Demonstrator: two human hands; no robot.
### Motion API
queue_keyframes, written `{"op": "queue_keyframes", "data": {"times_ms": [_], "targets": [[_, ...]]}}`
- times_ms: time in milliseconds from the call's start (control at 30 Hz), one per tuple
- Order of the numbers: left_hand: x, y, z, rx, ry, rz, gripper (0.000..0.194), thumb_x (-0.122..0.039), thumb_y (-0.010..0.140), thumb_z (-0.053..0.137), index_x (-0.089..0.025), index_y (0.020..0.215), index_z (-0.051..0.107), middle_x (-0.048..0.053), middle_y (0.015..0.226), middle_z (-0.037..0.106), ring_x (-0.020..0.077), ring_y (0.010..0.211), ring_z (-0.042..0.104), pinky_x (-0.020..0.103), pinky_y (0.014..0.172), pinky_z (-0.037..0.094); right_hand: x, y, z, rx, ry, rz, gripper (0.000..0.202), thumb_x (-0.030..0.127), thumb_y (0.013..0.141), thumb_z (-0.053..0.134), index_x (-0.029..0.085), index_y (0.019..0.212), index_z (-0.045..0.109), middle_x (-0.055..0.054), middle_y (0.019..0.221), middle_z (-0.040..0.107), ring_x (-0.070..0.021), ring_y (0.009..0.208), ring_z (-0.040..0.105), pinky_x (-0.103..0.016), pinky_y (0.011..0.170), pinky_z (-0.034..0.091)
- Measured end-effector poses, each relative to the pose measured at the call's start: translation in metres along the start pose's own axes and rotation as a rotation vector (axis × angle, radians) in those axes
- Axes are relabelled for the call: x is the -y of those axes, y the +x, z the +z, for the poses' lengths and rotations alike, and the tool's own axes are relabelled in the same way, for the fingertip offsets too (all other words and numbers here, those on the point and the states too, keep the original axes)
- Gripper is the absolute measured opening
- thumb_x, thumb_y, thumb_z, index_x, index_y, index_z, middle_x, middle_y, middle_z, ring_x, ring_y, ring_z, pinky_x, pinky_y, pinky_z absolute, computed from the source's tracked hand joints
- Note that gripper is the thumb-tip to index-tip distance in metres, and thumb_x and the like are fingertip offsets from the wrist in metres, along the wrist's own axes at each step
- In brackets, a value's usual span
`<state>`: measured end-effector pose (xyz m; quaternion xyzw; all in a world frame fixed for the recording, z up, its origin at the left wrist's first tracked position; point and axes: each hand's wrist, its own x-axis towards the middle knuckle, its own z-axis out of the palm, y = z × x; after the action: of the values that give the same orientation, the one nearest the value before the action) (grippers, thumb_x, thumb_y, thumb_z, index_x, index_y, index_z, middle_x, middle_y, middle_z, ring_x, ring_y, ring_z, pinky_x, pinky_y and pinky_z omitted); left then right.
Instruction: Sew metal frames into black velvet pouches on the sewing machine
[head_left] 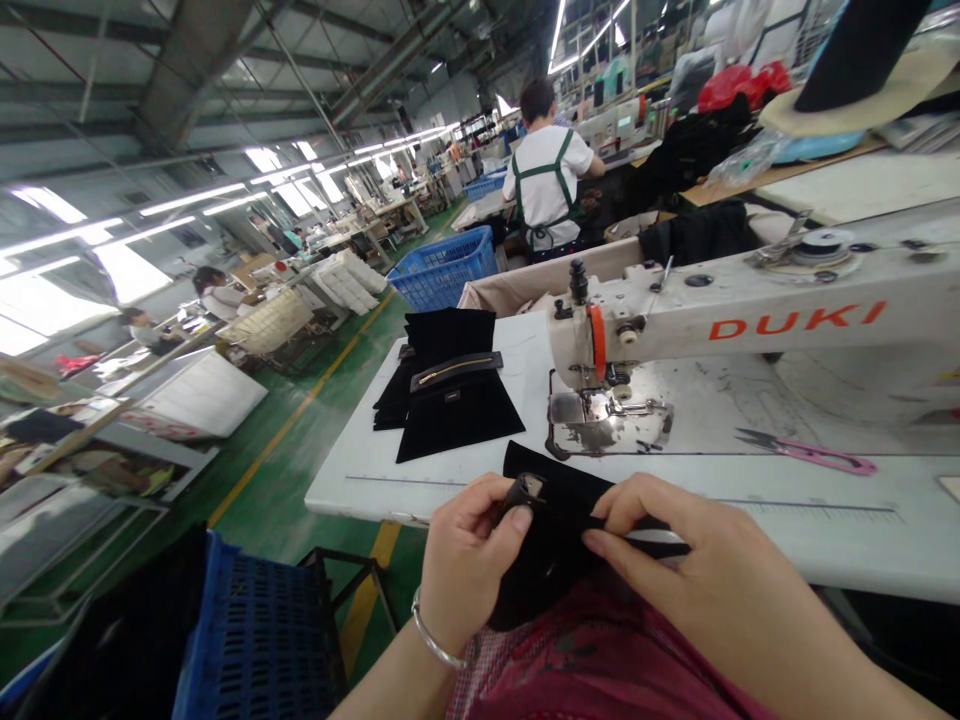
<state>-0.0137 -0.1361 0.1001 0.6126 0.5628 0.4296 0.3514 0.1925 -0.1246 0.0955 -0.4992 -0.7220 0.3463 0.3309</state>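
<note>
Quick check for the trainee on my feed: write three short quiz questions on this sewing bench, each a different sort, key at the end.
1. Multiple choice: The left hand holds a dark rolled piece. What does the right hand pinch?
A) a thread cone
B) black fabric
C) a metal ruler

2. True or false: A silver bracelet is on the left wrist.

3. Fill in the blank: The snips lying by the sewing machine have ____ handles.

Key: 1. B; 2. true; 3. pink
</note>
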Motion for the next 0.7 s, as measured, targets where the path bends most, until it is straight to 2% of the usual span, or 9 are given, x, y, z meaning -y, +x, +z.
{"op": "queue_keyframes", "data": {"times_ms": [100, 200, 267, 333, 367, 400, 467, 600, 700], "targets": [[-0.001, 0.001, -0.002, 0.037, 0.014, -0.043, 0.008, -0.022, 0.086, 0.058, -0.018, 0.086, 0.065, 0.0, 0.082, 0.061, 0.0127, 0.076, 0.056, 0.021, 0.07, 0.045, -0.002, 0.005, 0.0, 0.078, -0.001, 0.043, 0.008, 0.026, 0.083, 0.062, 0.027, 0.089, 0.056, 0.006, 0.082, 0.062, -0.0138, 0.073, 0.057, -0.029, 0.065, 0.043], [-0.018, 0.015, -0.018, 0.154, 0.088, -0.056, 0.012, -0.026, 0.09, 0.055, -0.019, 0.093, 0.064, 0.0, 0.084, 0.063, 0.0136, 0.078, 0.057, 0.022, 0.071, 0.045, 0.002, 0.007, 0.003, 0.204, 0.018, 0.031, 0.007, 0.026, 0.087, 0.058, 0.025, 0.083, 0.053, 0.006, 0.076, 0.06, -0.0129, 0.069, 0.055, -0.028, 0.061, 0.041], [-0.033, 0.033, -0.034, 0.262, 0.232, -0.001, 0.015, -0.028, 0.091, 0.054, -0.019, 0.095, 0.065, 0.0, 0.087, 0.065, 0.0145, 0.08, 0.057, 0.024, 0.074, 0.044, 0.006, 0.006, 0.009, 0.206, 0.096, 0.019, 0.012, 0.024, 0.089, 0.056, 0.023, 0.08, 0.049, 0.006, 0.071, 0.057, -0.0116, 0.064, 0.052, -0.026, 0.057, 0.04], [-0.04, 0.055, -0.045, 0.381, 0.398, 0.08, 0.016, -0.029, 0.093, 0.052, -0.019, 0.096, 0.064, 0.0, 0.088, 0.065, 0.0151, 0.082, 0.058, 0.025, 0.076, 0.043, 0.006, 0.004, 0.019, 0.162, 0.19, -0.047, 0.005, 0.021, 0.09, 0.054, 0.024, 0.089, 0.051, 0.006, 0.077, 0.06, -0.0106, 0.068, 0.055, -0.024, 0.061, 0.043], [-0.038, 0.066, -0.046, 0.449, 0.468, 0.117, 0.016, -0.029, 0.093, 0.051, -0.019, 0.095, 0.064, 0.0, 0.088, 0.065, 0.0152, 0.082, 0.058, 0.025, 0.076, 0.043, 0.003, 0.004, 0.024, 0.151, 0.221, -0.107, 0.007, 0.019, 0.091, 0.053, 0.025, 0.096, 0.054, 0.005, 0.084, 0.062, -0.0103, 0.074, 0.057, -0.023, 0.065, 0.046], [-0.032, 0.077, -0.043, 0.516, 0.539, 0.154, 0.016, -0.028, 0.093, 0.051, -0.018, 0.093, 0.063, 0.0, 0.088, 0.064, 0.0152, 0.082, 0.058, 0.025, 0.075, 0.043, -0.002, 0.006, 0.029, 0.153, 0.235, -0.172, 0.013, 0.018, 0.092, 0.052, 0.026, 0.102, 0.056, 0.004, 0.09, 0.064, -0.0103, 0.081, 0.06, -0.023, 0.071, 0.047], [-0.006, 0.096, -0.027, 0.575, 0.685, 0.219, 0.013, -0.024, 0.092, 0.052, -0.018, 0.087, 0.062, 0.0, 0.085, 0.063, 0.0152, 0.081, 0.058, 0.025, 0.074, 0.044, -0.022, 0.012, 0.04, 0.186, 0.21, -0.289, 0.026, 0.013, 0.094, 0.047, 0.027, 0.112, 0.059, 0.002, 0.102, 0.066, -0.0101, 0.093, 0.062, -0.023, 0.082, 0.049], [0.059, 0.126, 0.027, 0.445, 0.833, 0.259, 0.008, -0.021, 0.089, 0.057, -0.018, 0.086, 0.063, 0.004, 0.091, 0.061, 0.0189, 0.09, 0.056, 0.031, 0.083, 0.045, -0.079, 0.041, 0.052, 0.175, -0.168, -0.458, 0.039, 0.003, 0.091, 0.04, 0.022, 0.121, 0.058, -0.002, 0.107, 0.068, -0.0107, 0.096, 0.064, -0.023, 0.084, 0.052], [0.087, 0.151, 0.056, 0.287, 0.881, 0.255, 0.009, -0.024, 0.087, 0.061, -0.019, 0.094, 0.066, 0.01, 0.105, 0.056, 0.0277, 0.105, 0.05, 0.044, 0.091, 0.041, -0.112, 0.07, 0.049, 0.154, -0.357, -0.513, 0.031, 0.006, 0.089, 0.047, 0.018, 0.112, 0.064, -0.005, 0.092, 0.069, -0.0169, 0.085, 0.065, -0.031, 0.078, 0.055]]}}
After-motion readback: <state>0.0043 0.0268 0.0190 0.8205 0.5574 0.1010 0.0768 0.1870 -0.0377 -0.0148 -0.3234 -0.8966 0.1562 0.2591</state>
